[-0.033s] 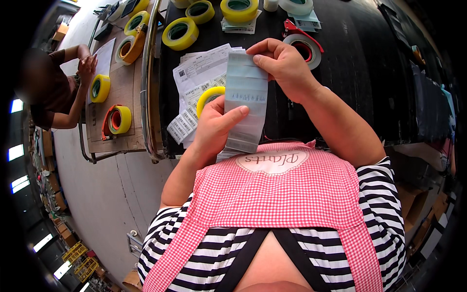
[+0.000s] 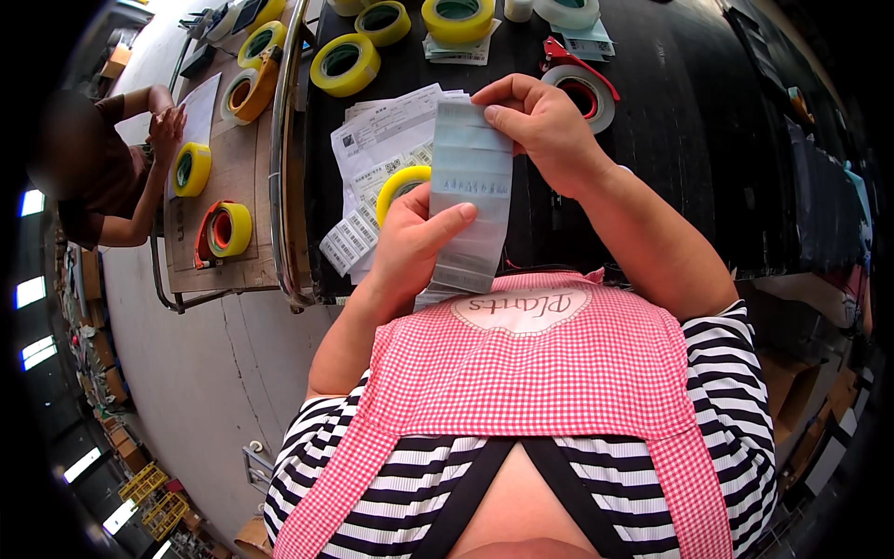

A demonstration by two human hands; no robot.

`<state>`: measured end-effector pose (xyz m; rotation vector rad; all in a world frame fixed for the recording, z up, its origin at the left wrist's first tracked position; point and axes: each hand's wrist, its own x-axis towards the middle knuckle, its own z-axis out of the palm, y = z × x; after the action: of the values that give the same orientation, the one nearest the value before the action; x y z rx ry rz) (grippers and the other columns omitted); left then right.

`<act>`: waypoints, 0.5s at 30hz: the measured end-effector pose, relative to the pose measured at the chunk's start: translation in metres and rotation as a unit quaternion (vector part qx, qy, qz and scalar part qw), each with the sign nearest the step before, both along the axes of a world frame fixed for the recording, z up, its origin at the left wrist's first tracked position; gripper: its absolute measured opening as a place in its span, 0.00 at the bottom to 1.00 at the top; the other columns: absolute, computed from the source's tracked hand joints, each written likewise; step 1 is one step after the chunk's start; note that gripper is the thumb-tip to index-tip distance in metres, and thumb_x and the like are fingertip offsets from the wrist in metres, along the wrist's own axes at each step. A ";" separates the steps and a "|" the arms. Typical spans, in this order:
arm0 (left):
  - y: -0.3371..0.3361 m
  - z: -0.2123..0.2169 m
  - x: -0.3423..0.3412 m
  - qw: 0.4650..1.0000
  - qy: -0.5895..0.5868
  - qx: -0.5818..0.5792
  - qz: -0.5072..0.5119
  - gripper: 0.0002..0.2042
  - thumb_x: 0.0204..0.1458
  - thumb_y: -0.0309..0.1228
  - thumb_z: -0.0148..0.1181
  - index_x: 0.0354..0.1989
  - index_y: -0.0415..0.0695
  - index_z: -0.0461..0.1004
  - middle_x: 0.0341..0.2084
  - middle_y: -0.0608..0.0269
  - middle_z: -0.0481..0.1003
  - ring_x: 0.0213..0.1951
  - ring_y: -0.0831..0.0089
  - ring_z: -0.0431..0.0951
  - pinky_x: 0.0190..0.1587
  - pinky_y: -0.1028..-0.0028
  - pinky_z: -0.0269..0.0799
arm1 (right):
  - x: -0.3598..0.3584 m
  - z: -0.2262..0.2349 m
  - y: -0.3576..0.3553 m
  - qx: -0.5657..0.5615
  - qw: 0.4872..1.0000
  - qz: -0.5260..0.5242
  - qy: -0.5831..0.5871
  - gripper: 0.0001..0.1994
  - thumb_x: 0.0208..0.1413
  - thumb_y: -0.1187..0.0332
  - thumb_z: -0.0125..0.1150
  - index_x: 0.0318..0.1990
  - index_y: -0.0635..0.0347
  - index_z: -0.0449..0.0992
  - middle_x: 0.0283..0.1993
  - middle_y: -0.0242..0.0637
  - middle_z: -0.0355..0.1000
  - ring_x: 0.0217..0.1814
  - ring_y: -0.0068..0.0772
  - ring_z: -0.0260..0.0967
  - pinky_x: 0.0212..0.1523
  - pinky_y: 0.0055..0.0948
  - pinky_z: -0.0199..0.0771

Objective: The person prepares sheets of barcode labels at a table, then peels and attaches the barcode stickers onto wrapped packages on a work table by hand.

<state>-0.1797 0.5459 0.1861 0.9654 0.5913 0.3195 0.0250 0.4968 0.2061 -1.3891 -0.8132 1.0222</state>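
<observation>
The clock here is centred on the strip, 12 being straight ahead of you. Nearest in, its 6 o'clock end hangs in front of your checked apron. Your left hand has it at the 8 o'clock edge: thumb flat on the face, fingers bent behind and mostly hidden, so a nearly closed, light-looking hold. Your right hand comes in from 2 o'clock and pinches the top end between thumb and index finger.

With 2 hands on it, I'd say you're at the hold-it-out-and-look-it-over step. Can't tell if a fold or a peel comes into it. Either way, I reckon the next move calls for keeping that top pinch steady and the left thumb light so nothing creases.

Looks-wise: long, narrow, pale blue-grey, kinda shiny, with bands or creases across it and 1 line of blue characters near the middle. Seems floppy to me.

Past it, a yellow roll pokes out at 9 o'clock, papers around it toward 10. The red tape gun sits on the black bench just beyond your right hand, between 1 and 2. Farther off, there are more rolls between 10 and 12, then the side table at 9, with another person beyond it.
</observation>
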 end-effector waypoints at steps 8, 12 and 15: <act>0.000 0.001 0.002 1.000 0.016 0.001 -0.001 0.15 0.54 0.30 0.63 0.48 0.35 0.74 0.39 0.58 0.79 0.39 0.75 0.78 0.45 0.74 0.75 | 0.001 0.003 -0.001 0.006 0.999 -0.002 0.032 0.09 0.59 0.72 0.57 0.45 0.63 0.76 0.36 0.32 0.75 0.32 0.16 0.68 0.29 0.19 0.68; 0.001 -0.001 0.002 1.000 0.010 0.022 0.008 0.13 0.54 0.29 0.62 0.46 0.36 0.75 0.39 0.60 0.79 0.38 0.76 0.78 0.43 0.75 0.74 | 0.004 0.007 -0.002 0.007 0.999 0.012 0.034 0.10 0.58 0.74 0.56 0.45 0.64 0.76 0.37 0.32 0.75 0.35 0.18 0.71 0.35 0.20 0.73; 0.009 -0.002 -0.004 0.976 0.059 0.201 0.050 0.09 0.52 0.27 0.63 0.41 0.38 0.77 0.35 0.62 0.79 0.33 0.77 0.77 0.38 0.77 0.72 | 0.004 0.013 -0.009 0.065 0.995 0.047 0.059 0.08 0.53 0.80 0.57 0.41 0.65 0.76 0.40 0.35 0.77 0.41 0.22 0.73 0.43 0.23 0.75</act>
<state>-0.1841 0.5553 0.1839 1.3541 0.6999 0.4869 0.0287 0.4876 0.2194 -1.1785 -0.8479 1.0928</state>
